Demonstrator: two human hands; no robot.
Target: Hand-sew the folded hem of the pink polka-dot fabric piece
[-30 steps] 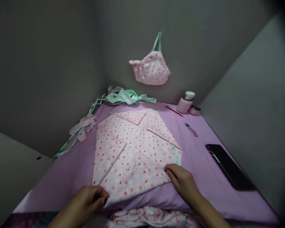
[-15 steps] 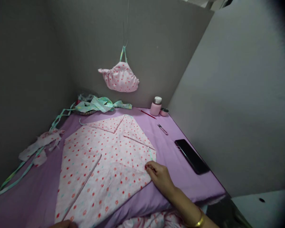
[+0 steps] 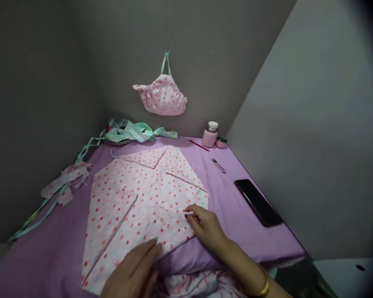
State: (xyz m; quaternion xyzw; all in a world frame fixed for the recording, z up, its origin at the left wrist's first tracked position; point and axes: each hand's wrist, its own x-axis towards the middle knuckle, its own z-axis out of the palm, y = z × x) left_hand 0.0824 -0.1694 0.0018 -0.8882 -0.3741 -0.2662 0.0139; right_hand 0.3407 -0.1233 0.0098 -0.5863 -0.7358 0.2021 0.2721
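A pale pink fabric piece with red dots (image 3: 121, 174) lies spread over the purple cloth of the table, with several seamed folds across it. At its right side my right hand (image 3: 207, 227) is closed, thumb and fingertips pinching a small whitish fold of this fabric. My left hand (image 3: 133, 269) rests over the near edge, fingers stretched out together, palm down on the fabric. A short green strip (image 3: 201, 197) shows at the right edge of the fabric, just beyond my right hand. More dotted fabric (image 3: 202, 283) hangs bunched below the table's front edge.
Thread snips (image 3: 218, 165), a black phone (image 3: 257, 203), a red pencil (image 3: 199, 145) and a pink bottle (image 3: 210, 134) lie or stand at the right. Green strips (image 3: 139, 131) are heaped at the back left, scraps (image 3: 66, 182) nearer. A dotted fabric pouch-like piece (image 3: 164, 97) hangs on the wall.
My left hand has come in from the bottom edge and moved right onto the fabric. My right hand has shifted slightly left over the fabric, now lifting a small fold. The view has tilted slightly.
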